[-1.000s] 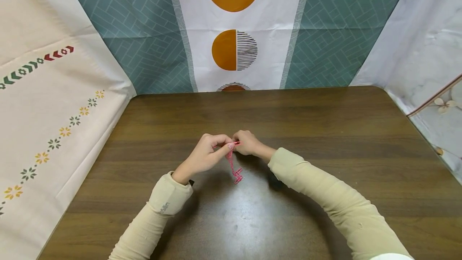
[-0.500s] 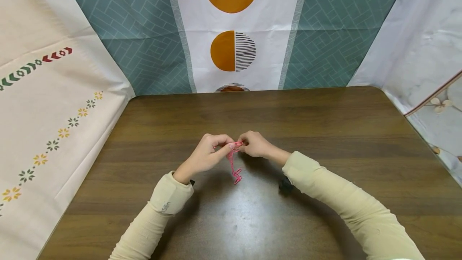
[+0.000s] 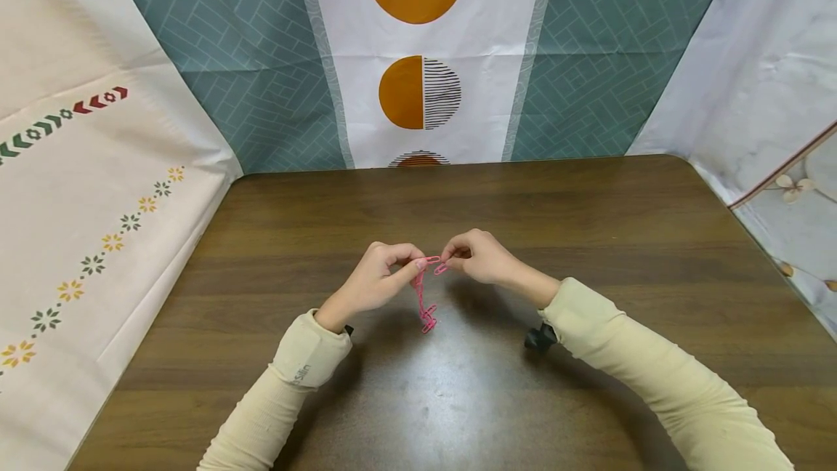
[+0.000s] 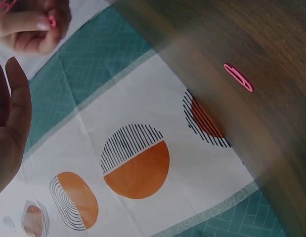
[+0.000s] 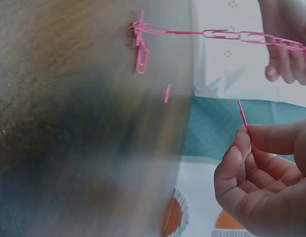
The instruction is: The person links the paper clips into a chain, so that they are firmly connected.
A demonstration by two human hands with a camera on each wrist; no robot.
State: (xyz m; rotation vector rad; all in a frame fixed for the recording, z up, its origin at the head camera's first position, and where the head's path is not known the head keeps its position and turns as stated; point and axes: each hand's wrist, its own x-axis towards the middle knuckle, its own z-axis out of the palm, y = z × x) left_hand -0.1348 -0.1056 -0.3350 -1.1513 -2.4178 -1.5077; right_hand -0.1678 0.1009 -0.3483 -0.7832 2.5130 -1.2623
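My left hand (image 3: 379,275) pinches the upper end of a chain of linked pink paper clips (image 3: 421,296), one clip sticking out past the fingertips. The chain hangs down, and in the right wrist view its lower links (image 5: 141,57) lie bunched on the wooden table. Just to the right, my right hand (image 3: 484,256) pinches a single pink paper clip (image 5: 242,112) between thumb and index finger, apart from the chain by a small gap. Another loose pink paper clip (image 4: 238,77) lies flat on the tabletop; in the head view it is hidden.
The brown wooden table (image 3: 588,216) reaches back to a teal and white patterned cloth (image 3: 261,93). A cream embroidered cloth (image 3: 118,238) lines the left side, and a pale marbled one the right. Dark wrist devices, such as one (image 3: 540,339) below the right cuff, sit under both sleeves.
My right hand has moved to the right, away from the left hand, and the single paper clip in its fingers has come into view. The left hand has stayed nearly still with the chain.
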